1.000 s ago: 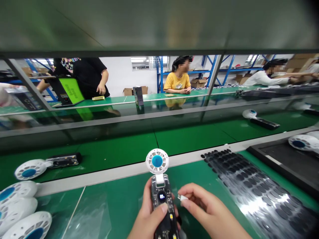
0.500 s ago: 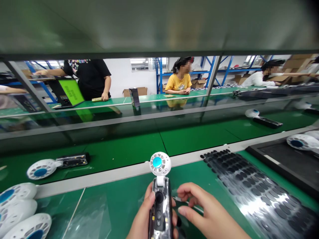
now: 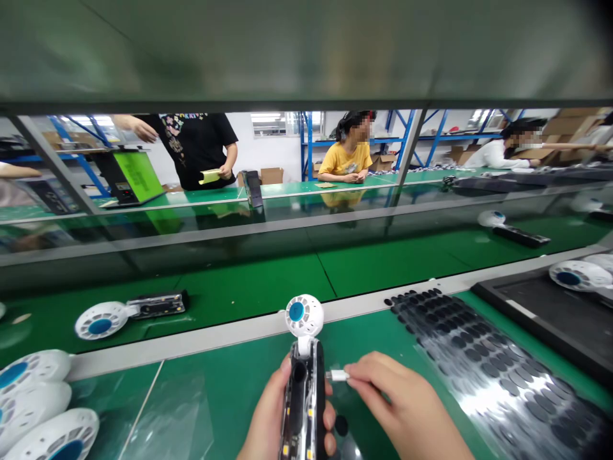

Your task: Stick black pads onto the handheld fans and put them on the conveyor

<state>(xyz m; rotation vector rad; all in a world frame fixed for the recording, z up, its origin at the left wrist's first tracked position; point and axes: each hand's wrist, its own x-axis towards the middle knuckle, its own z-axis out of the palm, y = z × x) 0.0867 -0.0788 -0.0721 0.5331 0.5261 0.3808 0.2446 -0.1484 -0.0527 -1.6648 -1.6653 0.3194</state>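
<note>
My left hand (image 3: 268, 412) is wrapped round the dark, clear-cased handle of a handheld fan (image 3: 306, 396). The fan's round white head, with a blue centre disc, points away from me. Between thumb and fingers, my right hand (image 3: 402, 396) pinches a white cable plug (image 3: 340, 375). Its metal tip is right at the handle's right side; whether it is inserted I cannot tell. Below the plug, a black round disc (image 3: 340, 425) lies on the green worktop, partly on clear film.
Sheets of black round stickers (image 3: 488, 358) lie at the right, beside a black tray (image 3: 550, 319). Several white fan heads (image 3: 38, 402) are stacked at left. Another fan (image 3: 103, 321) lies on the green conveyor (image 3: 258, 275). Co-workers sit and stand across the line.
My right hand has closed on the white plug and brought it up to the handle. The handle has turned slightly in my left hand. Fans on the conveyor have shifted right.
</note>
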